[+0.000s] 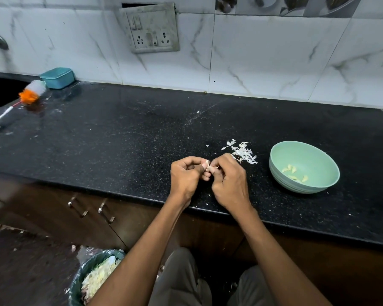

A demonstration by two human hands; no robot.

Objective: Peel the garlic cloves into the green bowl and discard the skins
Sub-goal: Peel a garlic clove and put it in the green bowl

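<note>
Both hands, left hand point(186, 175) and right hand point(229, 182), grip closed on one garlic clove point(209, 167) left of the green bowl point(281, 173); a slip could drop it among the skins point(243, 152).

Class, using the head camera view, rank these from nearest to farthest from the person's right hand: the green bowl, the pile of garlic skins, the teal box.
From the right hand:
1. Pile of garlic skins, just beyond its knuckles.
2. Green bowl, to the right.
3. Teal box, far left by the wall.
</note>
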